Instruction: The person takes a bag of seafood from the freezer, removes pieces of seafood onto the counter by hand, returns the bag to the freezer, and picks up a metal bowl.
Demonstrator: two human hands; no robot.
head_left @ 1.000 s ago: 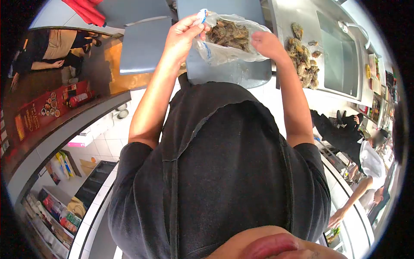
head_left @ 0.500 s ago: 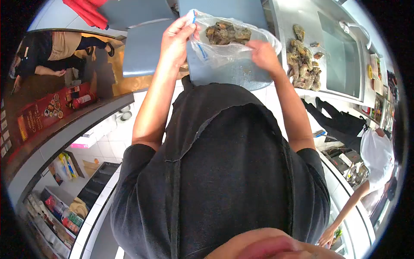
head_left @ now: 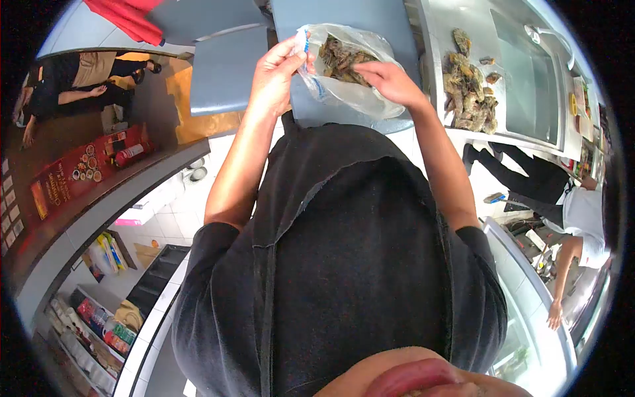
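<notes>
A clear plastic bag with blue print at its edge lies over the grey-blue board. Inside it are several rough brown-grey pieces that look like shellfish. My left hand pinches the bag's edge at the left, thumb over the plastic. Over the right part of the bag, my right hand reaches with fingers extended toward the brown pieces and touches the bag or its contents. Whether its fingertips grip a piece cannot be made out. More brown pieces are piled on the steel counter to the right.
A steel sink with a tap is at the right. Another grey-blue board lies left, below a red cloth. One person in white stands at right, another in dark clothes at left.
The bag's right side has dropped and come nearer to me, and my right hand has shifted slightly left with its fingers now stretched out. The person at right has moved an arm.
</notes>
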